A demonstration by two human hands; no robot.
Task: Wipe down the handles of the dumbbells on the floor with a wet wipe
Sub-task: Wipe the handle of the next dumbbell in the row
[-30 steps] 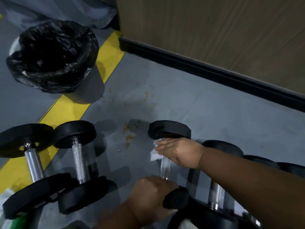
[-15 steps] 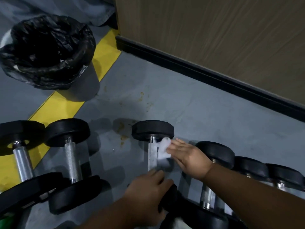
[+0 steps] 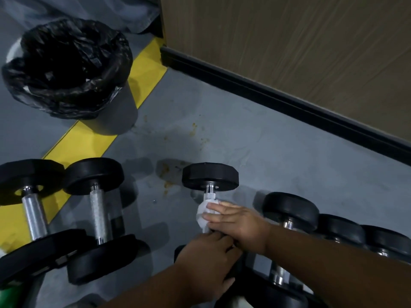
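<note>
A black-headed dumbbell [image 3: 210, 178] lies on the grey floor at the centre, and only the top of its chrome handle [image 3: 209, 193] is bare. My right hand [image 3: 235, 221] holds a white wet wipe [image 3: 202, 213] wrapped against the handle, fingers laid across it. My left hand [image 3: 206, 263] grips the dumbbell's near head, which it mostly hides, and touches my right hand. Two more dumbbells [image 3: 99, 216] lie to the left. Several others [image 3: 289, 210] lie in a row to the right, partly under my right forearm.
A bin lined with a black bag [image 3: 66, 70] stands at the upper left on a yellow floor stripe [image 3: 89, 143]. A wooden wall panel with black skirting [image 3: 289, 103] runs along the back right. Something green [image 3: 9, 296] shows at the bottom left corner.
My right hand with the wipe has moved from the handle's far end and right side down over its middle, reaching my left hand. The left hand stays on the near head.
</note>
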